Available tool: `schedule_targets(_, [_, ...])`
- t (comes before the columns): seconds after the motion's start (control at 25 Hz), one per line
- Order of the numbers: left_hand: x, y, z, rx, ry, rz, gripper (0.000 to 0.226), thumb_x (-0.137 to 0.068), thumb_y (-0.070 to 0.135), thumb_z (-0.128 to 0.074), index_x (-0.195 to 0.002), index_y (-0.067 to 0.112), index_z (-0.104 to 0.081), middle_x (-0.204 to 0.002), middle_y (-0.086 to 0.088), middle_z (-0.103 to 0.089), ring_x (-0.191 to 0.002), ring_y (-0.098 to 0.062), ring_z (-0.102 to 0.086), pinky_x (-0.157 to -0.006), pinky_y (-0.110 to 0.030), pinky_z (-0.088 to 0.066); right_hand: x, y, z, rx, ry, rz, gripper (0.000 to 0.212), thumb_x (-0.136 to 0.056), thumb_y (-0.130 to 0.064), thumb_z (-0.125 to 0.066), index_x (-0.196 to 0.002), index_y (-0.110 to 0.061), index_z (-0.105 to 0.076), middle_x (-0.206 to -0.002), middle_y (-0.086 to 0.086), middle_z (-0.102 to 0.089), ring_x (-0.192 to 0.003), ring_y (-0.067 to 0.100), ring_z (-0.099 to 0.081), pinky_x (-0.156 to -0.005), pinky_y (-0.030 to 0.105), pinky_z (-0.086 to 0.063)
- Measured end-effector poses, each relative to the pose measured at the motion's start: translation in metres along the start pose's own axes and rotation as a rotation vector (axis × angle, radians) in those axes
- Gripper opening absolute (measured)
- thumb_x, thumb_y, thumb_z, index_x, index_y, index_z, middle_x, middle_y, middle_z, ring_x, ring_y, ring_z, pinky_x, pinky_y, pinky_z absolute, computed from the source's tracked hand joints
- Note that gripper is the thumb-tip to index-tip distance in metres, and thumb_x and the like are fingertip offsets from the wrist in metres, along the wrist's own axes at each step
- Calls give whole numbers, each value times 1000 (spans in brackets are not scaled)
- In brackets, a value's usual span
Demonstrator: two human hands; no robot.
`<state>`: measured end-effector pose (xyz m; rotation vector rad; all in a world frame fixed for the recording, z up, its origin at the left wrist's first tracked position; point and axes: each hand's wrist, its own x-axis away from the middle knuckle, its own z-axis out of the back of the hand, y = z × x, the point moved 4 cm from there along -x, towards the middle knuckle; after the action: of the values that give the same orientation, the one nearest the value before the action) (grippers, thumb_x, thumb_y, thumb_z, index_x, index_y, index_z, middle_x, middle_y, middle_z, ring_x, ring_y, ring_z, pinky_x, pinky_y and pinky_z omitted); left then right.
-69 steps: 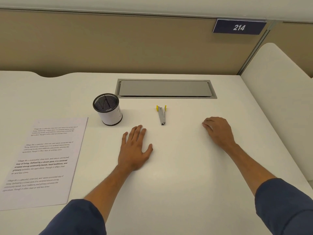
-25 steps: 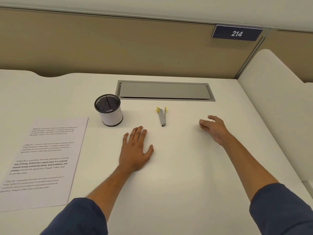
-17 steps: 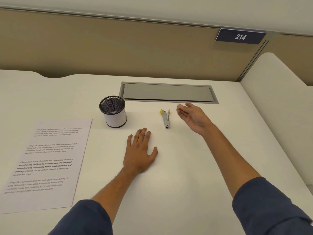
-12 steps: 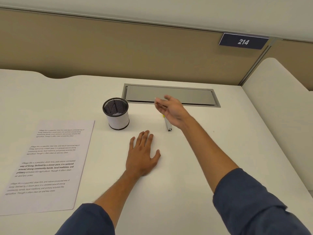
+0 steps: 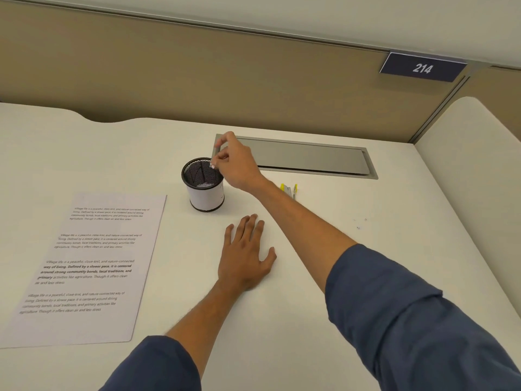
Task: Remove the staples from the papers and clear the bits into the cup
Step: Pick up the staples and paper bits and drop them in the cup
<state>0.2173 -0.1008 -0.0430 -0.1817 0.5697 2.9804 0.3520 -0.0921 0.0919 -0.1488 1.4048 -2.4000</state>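
Right hand (image 5: 239, 165) is reaching across the tabletop (image 5: 310, 277) and sits over the rim of the mesh cup (image 5: 203, 184), fingertips pinched around something tiny and pale right above the opening — too small to say what it is. Left hand (image 5: 244, 255) is flat on the tabletop, palm down, fingers spread, gripping nothing. The cup stands upright toward the far edge, just left of the grey hatch (image 5: 304, 159) set into the surface. The papers (image 5: 84, 266) lie flat near the left edge, well apart from both hands. The staple remover (image 5: 290, 189) with its yellow tips peeks out behind the right forearm — a few tiny specks (image 5: 358, 225) lie toward the right edge
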Motion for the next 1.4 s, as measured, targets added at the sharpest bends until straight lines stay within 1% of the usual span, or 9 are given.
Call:
schedule_targets(0.12, [0, 0, 0, -1, 4, 3, 68, -93, 54, -33, -151, 17, -28, -161, -2, -22, -149, -18, -14, -121, -44, 0, -1, -9, -10, 256, -81, 135, 26, -86, 1, -47, -107, -12, -51, -83, 1, -72, -81, 20, -63, -75, 34, -51])
schedule_targets(0.2, [0, 0, 0, 2, 8, 5, 68, -94, 54, -36, -150, 17, -29, -161, -3, -24, -149, -18, -15, -121, -43, 0, -2, -12, -13, 386, -91, 175, 32, -78, 3, -50, -104, -14, -56, -82, -3, -71, -81, 21, -63, -73, 38, -54])
schedule_targets(0.36, [-1, 0, 0, -7, -2, 5, 69, -94, 54, -35, -151, 16, -27, -161, -2, -23, -149, -17, -13, -120, -42, 3, -4, -17, -14, 413, -95, 194, 25, -70, 6, -56, -86, -10, -68, -76, -4, -62, -77, 21, -62, -74, 41, -55])
schedule_targets(0.52, [-1, 0, 0, -13, -8, 10, 69, -94, 55, -32, -152, 19, -24, -162, -1, -18, -150, -17, -10, -118, -40, 8, -9, -14, -12, 429, -256, 126, 18, -80, -7, -61, -95, -12, -70, -93, 3, -68, -88, 21, -63, -83, 36, -54])
schedule_targets(0.72, [0, 1, 0, -12, 4, 6, 69, -92, 55, -30, -150, 18, -28, -162, -1, -20, -149, -17, -12, -120, -42, 3, -12, -14, 0, 288, -119, 124, 15, -71, 0, -66, -79, -11, -73, -70, -3, -67, -74, 13, -62, -79, 33, -55])
schedule_targets(0.88, [0, 1, 1, -11, 20, 0, 68, -91, 55, -30, -148, 18, -32, -161, -1, -22, -148, -18, -15, -121, -44, -4, -8, 7, 13, 171, 8, 37, 8, -77, -6, -68, -78, -10, -75, -76, 2, -72, -76, 15, -64, -79, 31, -54])
schedule_targets(1.0, [0, 0, 0, -13, 18, -1, 68, -91, 55, -30, -148, 18, -32, -161, 0, -23, -148, -18, -16, -121, -45, -5, 2, 40, 17, 251, 67, -44, 18, -84, -1, -58, -89, -4, -75, -90, 10, -74, -86, 22, -67, -81, 27, -53])
schedule_targets(1.12, [-1, -1, -3, -18, 5, 4, 68, -92, 55, -31, -149, 18, -31, -162, 0, -21, -149, -17, -14, -122, -45, -4, 11, 68, 9, 409, -64, -103, 27, -87, 1, -54, -109, -2, -70, -111, 14, -69, -102, 26, -64, -86, 27, -48])
schedule_targets(1.4, [-2, -1, -4, -16, -23, 12, 73, -93, 57, -28, -153, 17, -23, -162, -3, -19, -150, -18, -11, -121, -43, 3, 14, 87, -17, 839, -268, -13, 31, -86, -2, -54, -115, -6, -64, -115, 11, -61, -104, 30, -59, -83, 32, -47])
